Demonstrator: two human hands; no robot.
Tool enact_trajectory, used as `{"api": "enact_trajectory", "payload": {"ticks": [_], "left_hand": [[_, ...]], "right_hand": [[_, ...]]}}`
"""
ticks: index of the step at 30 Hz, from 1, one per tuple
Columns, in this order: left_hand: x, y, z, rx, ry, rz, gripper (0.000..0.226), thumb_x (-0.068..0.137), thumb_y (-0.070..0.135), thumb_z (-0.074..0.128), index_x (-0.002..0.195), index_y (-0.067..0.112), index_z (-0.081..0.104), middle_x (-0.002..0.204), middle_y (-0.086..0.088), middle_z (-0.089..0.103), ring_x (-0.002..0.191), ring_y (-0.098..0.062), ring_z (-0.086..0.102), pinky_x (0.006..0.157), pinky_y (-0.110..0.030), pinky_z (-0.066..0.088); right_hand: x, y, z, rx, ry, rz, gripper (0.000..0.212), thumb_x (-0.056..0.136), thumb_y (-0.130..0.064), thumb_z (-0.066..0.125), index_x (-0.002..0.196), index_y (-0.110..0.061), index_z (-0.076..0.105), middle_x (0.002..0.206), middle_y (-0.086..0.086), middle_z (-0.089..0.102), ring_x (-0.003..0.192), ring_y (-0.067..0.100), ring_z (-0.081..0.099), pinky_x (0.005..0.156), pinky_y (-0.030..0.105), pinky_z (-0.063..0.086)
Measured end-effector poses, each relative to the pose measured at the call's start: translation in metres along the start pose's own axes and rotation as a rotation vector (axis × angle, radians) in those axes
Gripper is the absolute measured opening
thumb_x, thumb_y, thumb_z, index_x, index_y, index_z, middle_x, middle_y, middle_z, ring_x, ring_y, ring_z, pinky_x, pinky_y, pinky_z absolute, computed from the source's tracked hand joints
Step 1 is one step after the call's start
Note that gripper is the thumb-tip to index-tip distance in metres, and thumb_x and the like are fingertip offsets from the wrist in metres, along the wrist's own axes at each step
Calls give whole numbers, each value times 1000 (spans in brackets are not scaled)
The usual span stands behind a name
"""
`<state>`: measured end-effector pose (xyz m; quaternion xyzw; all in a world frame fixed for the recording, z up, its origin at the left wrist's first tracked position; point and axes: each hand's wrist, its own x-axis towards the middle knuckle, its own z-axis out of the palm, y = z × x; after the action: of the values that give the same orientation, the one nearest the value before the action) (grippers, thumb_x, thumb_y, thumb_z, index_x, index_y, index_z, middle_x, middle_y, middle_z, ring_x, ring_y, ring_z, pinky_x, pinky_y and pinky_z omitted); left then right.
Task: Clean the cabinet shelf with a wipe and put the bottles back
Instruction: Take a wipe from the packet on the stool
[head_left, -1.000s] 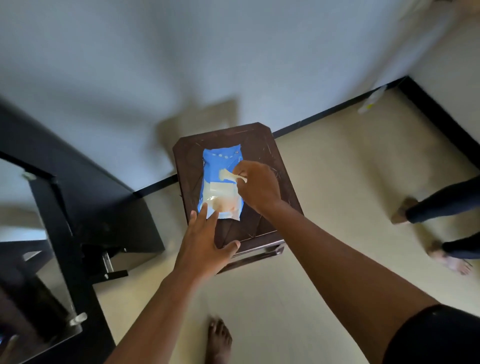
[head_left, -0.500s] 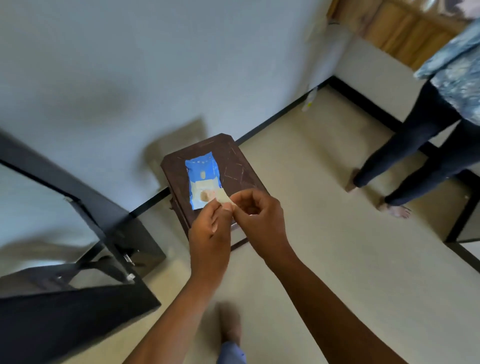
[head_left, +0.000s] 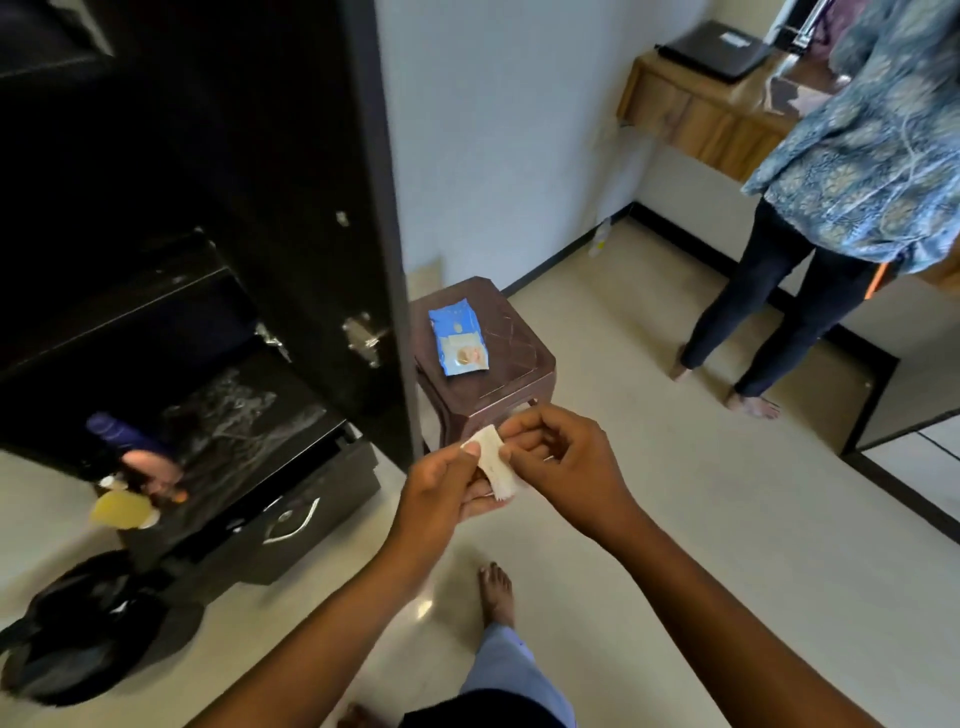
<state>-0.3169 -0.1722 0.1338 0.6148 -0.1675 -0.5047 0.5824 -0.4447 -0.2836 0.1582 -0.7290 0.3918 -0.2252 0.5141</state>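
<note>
A small white folded wipe (head_left: 495, 464) is pinched between my left hand (head_left: 445, 480) and my right hand (head_left: 563, 457), held in the air in front of the stool. The blue wipe pack (head_left: 458, 336) lies flat on the dark brown stool (head_left: 511, 384). To the left stands the open black cabinet (head_left: 218, 312) with a dusty, streaked shelf (head_left: 234, 431). At the shelf's left end lie blurred bottles: a dark blue one (head_left: 111, 428), a pink one (head_left: 150, 467) and a yellow one (head_left: 122, 509).
The black cabinet door (head_left: 379, 208) stands open between shelf and stool. A black bag (head_left: 78, 629) lies on the floor at lower left. Another person (head_left: 831, 208) stands at the right by a wooden desk (head_left: 691, 109). My bare foot (head_left: 496, 592) is on the tiled floor.
I pulled a wipe out of the pack, which stays on the stool. Both hands now hold the wipe nearer to me, and my view has swung left, bringing the cabinet shelf and bottles into sight.
</note>
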Motion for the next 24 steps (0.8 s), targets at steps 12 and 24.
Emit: {"api": "enact_trajectory", "payload": {"ticks": [12, 24], "left_hand": [[-68, 5, -164, -12, 236, 32, 22, 102, 12, 61, 119, 13, 75, 105, -8, 82, 94, -23, 81, 76, -29, 65], [-9, -12, -272, -122, 645, -4, 16, 95, 14, 74, 98, 28, 80, 89, -4, 82, 84, -24, 80, 76, -36, 64]], "right_hand": [[-43, -53, 151, 227, -173, 159, 12, 93, 1, 70, 101, -8, 72, 90, 9, 74, 83, 13, 76, 63, 21, 60], [42, -37, 299, 42, -275, 204, 24, 88, -15, 82, 108, -25, 74, 101, -4, 77, 91, 13, 75, 81, 34, 66]]}}
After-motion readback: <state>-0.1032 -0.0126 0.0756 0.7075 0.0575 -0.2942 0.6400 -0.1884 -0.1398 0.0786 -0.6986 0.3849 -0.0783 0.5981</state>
